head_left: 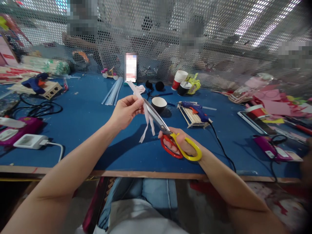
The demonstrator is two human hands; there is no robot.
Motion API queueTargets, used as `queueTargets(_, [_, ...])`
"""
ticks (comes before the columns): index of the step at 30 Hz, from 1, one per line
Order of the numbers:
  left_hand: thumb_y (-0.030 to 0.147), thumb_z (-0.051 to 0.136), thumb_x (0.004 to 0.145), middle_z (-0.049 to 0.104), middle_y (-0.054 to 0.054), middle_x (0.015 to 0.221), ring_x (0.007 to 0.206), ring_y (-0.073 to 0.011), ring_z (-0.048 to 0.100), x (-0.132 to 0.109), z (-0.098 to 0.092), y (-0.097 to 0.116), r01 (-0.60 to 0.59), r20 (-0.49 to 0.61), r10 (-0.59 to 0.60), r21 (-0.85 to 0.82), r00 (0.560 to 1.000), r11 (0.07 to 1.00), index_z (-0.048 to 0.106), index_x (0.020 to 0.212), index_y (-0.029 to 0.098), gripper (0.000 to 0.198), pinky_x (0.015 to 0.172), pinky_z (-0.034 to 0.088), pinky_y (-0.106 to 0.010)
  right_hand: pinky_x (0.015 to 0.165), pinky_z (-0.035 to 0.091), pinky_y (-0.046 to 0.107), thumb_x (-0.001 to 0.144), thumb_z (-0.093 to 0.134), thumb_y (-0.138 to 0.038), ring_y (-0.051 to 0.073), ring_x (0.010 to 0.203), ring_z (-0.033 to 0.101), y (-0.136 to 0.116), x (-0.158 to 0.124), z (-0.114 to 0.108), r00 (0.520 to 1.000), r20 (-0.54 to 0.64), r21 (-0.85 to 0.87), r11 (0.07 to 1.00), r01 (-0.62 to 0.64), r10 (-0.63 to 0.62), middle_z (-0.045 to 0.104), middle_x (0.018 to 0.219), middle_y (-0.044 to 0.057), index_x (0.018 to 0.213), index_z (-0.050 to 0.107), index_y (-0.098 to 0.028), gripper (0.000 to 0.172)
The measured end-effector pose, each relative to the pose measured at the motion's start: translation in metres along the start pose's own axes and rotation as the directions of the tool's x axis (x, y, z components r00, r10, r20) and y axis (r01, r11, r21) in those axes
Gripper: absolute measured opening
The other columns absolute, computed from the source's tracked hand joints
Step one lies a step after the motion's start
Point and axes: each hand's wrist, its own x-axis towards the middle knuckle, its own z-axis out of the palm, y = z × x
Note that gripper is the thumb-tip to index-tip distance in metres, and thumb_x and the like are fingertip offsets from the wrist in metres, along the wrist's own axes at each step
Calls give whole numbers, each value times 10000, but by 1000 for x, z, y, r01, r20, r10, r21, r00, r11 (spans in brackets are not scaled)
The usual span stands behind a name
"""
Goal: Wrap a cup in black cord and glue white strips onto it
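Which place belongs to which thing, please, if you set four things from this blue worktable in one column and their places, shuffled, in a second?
Things
1. red-and-yellow-handled metal scissors
2. white paper strip
3. black round paper cup
4. blue plastic glue gun

Places
A. lying on a rack of wooden sticks
B. gripped in the right hand
C. standing on the blue table beyond the blades
D. pinched in the left hand

Pairs: 1-B, 2-D, 3-C, 4-A.
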Motion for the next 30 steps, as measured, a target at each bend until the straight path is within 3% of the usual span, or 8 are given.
queueTargets(8, [278, 775, 641, 645, 3, 586, 526, -84, 612, -2, 1, -3, 63, 9, -63, 29, 998, 998, 600, 656, 118, 237, 562, 527, -211, 365, 313, 162, 577, 467, -837, 44, 461, 346, 1, 0, -3, 1000, 7, -10, 1000, -21, 21, 447, 667, -36, 1061, 501, -189, 810])
queueTargets(20, [258, 785, 625, 656, 3, 594, 536, -83, 620, -5, 6, -4, 82, 14, -82, 31, 996, 996, 646, 671, 113, 206, 580, 525, -206, 276, 288, 149, 747, 444, -718, 23, 342, 285, -1, -1, 0, 1000, 12, 48, 999, 2, -2, 419, 554, -73, 983, 523, -169, 603])
queueTargets(30, [230, 766, 646, 658, 5, 611, 547, -87, 617, -4, 3, -8, 64, 38, -66, 35, 997, 997, 651, 693, 128, 161, 589, 526, -220, 247, 287, 134, 762, 479, -678, 17, 324, 275, -1, -2, 2, 998, -37, 70, 997, -44, 46, 416, 540, -75, 955, 531, -170, 546])
